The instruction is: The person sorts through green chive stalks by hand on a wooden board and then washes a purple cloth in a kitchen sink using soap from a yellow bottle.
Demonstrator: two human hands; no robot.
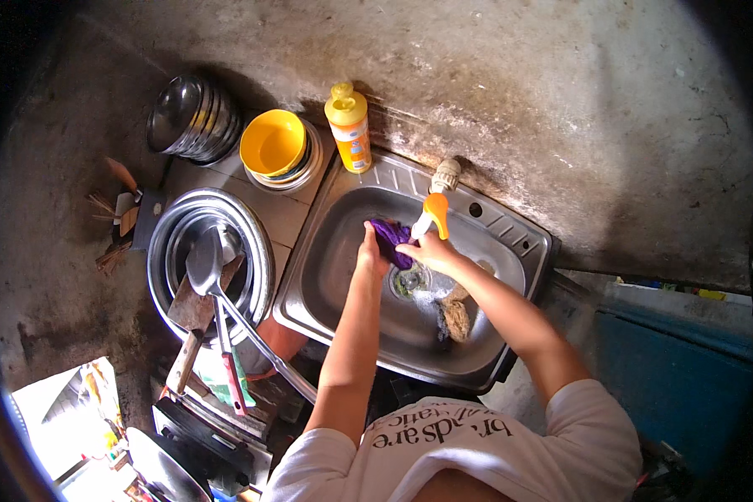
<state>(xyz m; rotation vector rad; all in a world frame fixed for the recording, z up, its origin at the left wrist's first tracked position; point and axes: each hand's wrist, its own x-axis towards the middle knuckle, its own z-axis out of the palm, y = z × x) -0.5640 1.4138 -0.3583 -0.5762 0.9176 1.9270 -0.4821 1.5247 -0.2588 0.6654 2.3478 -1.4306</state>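
Over a stainless steel sink (pixel 332 276), my left hand (pixel 371 250) holds a purple cloth or scrubber (pixel 391 241) by its left side. My right hand (pixel 432 250) is at the cloth's right side, just under the spout of a tap with an orange lever (pixel 438 213); its thumb points to the cloth, and whether it grips the cloth is unclear. Below the hands, the drain (pixel 411 280) has greenish scraps in it. A tan fibrous scrubber (pixel 457 320) lies on the sink floor beside dark mesh and some suds, partly behind my right forearm.
A yellow dish soap bottle (pixel 350 135) stands at the sink's back left corner. Left of it are a yellow bowl (pixel 273 143) on stacked dishes and a stack of dark bowls (pixel 191 119). Nested metal basins (pixel 157 276) hold a ladle (pixel 204 263) and a wooden-handled turner (pixel 191 307), with handles sticking out.
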